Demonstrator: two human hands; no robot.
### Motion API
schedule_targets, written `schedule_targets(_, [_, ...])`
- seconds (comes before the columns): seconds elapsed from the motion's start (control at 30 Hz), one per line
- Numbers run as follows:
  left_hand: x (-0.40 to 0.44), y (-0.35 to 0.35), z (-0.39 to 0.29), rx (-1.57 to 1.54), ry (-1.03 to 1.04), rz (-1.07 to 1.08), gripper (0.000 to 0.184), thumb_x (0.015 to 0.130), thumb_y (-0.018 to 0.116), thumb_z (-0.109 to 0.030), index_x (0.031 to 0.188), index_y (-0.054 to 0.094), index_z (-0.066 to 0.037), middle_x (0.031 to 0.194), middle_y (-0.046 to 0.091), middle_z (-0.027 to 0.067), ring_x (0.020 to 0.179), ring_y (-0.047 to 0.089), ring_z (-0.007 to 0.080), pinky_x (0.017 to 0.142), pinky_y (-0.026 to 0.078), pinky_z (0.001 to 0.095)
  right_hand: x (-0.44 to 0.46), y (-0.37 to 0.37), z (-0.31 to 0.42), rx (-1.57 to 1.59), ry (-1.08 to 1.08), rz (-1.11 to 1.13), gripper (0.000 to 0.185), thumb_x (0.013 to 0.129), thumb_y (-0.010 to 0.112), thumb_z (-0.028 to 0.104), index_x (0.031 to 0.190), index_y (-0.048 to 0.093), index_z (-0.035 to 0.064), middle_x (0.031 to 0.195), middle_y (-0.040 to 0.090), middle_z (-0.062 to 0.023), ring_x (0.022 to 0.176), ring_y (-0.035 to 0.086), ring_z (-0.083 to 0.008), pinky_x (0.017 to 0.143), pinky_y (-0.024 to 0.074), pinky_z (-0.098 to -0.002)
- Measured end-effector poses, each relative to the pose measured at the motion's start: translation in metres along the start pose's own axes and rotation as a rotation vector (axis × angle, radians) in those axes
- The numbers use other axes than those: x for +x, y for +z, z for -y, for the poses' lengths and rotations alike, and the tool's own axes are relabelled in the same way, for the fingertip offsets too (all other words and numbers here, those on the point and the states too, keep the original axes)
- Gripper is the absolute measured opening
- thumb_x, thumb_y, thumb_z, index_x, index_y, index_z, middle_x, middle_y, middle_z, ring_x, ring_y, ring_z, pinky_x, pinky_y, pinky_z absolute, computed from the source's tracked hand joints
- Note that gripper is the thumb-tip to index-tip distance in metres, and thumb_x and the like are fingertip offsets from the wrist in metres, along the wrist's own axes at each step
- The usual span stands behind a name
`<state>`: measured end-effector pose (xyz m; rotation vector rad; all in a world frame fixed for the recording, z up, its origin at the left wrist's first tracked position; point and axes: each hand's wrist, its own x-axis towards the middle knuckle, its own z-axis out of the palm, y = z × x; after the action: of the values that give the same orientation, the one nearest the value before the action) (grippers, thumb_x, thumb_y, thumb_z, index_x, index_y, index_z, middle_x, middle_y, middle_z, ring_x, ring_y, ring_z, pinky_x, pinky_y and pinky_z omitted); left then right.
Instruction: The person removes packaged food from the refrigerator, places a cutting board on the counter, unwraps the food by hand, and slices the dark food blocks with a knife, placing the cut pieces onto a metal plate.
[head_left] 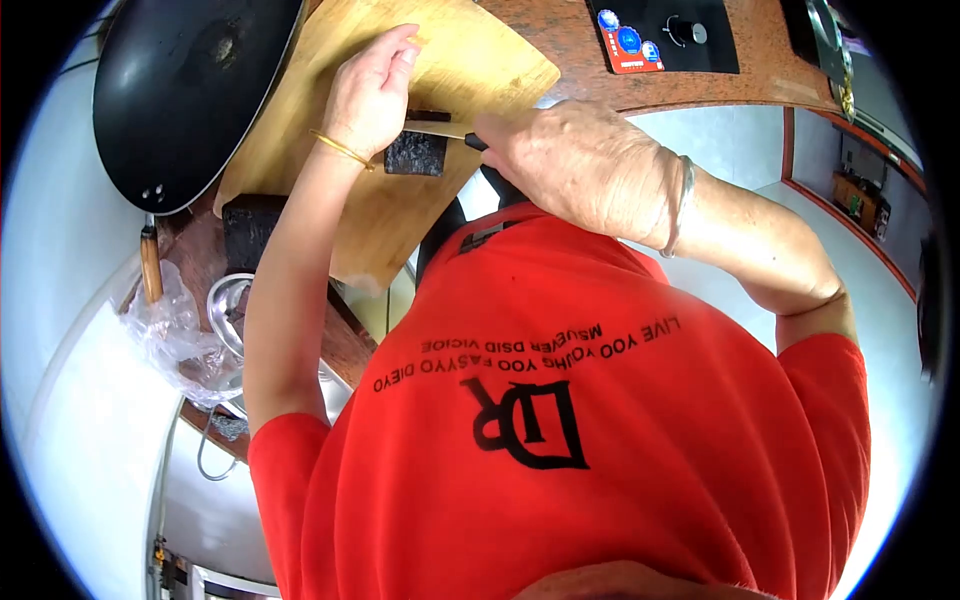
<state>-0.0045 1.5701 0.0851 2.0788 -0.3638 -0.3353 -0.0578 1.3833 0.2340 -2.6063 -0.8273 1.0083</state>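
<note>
My right hand point(570, 165), with a silver bangle at the wrist, is closed around the black handle of a knife point(437, 128). Its blade points left, along the upper edge of a dark, nearly black block point(415, 155) on the wooden cutting board point(480, 55). A thin dark strip shows just beyond the blade. My left hand point(372, 92), wearing a gold bracelet, is over the board to the left of the block. Its fingers are loosely bent, with nothing visible in them. A second dark block point(250, 235) lies by the board's left edge, partly behind my left forearm.
A black wok point(190, 95) with a wooden handle stands at the upper left. Below it are a clear plastic bag point(170, 335) and a shiny metal bowl point(226, 310). A black cooktop point(690, 35) with a knob is set at the upper right of the reddish-brown counter point(765, 60).
</note>
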Motion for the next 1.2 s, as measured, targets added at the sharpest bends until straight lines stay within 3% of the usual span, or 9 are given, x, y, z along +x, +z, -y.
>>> schedule_targets(0.53, [0.001,0.004,-0.004,0.113,0.063,0.005,0.029,0.097,0.043,-0.017,0.119,0.054,-0.003,0.098,0.066,0.0148,0.092,0.064,0.0281,0.081,0.049,0.0343,0.012,0.000,-0.019,0.126,-0.015,0.062,0.020,0.089,0.048,0.015,0.093,0.054,-0.0031,0.070,0.063,-0.0182,0.071,0.066,-0.0319,0.062,0.0525,-0.0400])
schedule_targets(0.6, [0.002,0.004,-0.007,0.124,0.069,-0.035,0.027,0.092,0.047,-0.015,0.114,0.057,-0.001,0.095,0.065,0.0198,0.090,0.062,0.0352,0.080,0.049,0.0413,0.013,0.001,-0.022,0.118,-0.010,0.082,0.020,0.090,0.048,0.016,0.092,0.054,-0.0031,0.070,0.063,-0.0180,0.070,0.066,-0.0320,0.062,0.0525,-0.0402])
schedule_targets(0.7, [0.002,0.007,-0.004,0.188,0.123,-0.043,0.028,0.092,0.047,-0.014,0.114,0.056,0.000,0.097,0.064,0.0211,0.091,0.062,0.0351,0.081,0.049,0.0414,0.012,0.013,-0.029,0.124,-0.006,0.079,0.020,0.090,0.048,0.017,0.091,0.052,-0.0021,0.068,0.062,-0.0184,0.068,0.065,-0.0329,0.060,0.0525,-0.0415])
schedule_targets(0.8, [0.001,0.011,-0.007,0.311,0.129,-0.051,0.030,0.091,0.048,-0.014,0.115,0.054,0.001,0.097,0.064,0.0216,0.090,0.061,0.0359,0.080,0.049,0.0425,0.010,0.029,-0.039,0.159,-0.026,0.001,0.020,0.090,0.049,0.020,0.090,0.050,0.0002,0.068,0.061,-0.0179,0.065,0.065,-0.0339,0.057,0.0520,-0.0434])
schedule_targets(0.87, [0.000,0.012,-0.012,0.353,0.108,-0.032,0.031,0.091,0.048,-0.015,0.116,0.053,0.001,0.096,0.063,0.0221,0.090,0.061,0.0367,0.080,0.049,0.0434,0.010,0.042,-0.050,0.096,-0.062,-0.039,0.020,0.092,0.050,0.025,0.098,0.048,0.0054,0.068,0.057,-0.0140,0.055,0.061,-0.0288,0.049,0.0506,-0.0363])
schedule_targets(1.2, [0.005,0.025,-0.034,0.624,-0.077,0.094,0.035,0.091,0.047,-0.019,0.118,0.050,0.003,0.103,0.061,0.0248,0.099,0.057,0.0396,0.084,0.047,0.0468,0.020,0.100,-0.082,0.024,-0.140,-0.272,0.024,0.091,0.054,0.025,0.108,0.050,0.0091,0.069,0.056,-0.0097,0.056,0.060,-0.0277,0.052,0.0508,-0.0368])
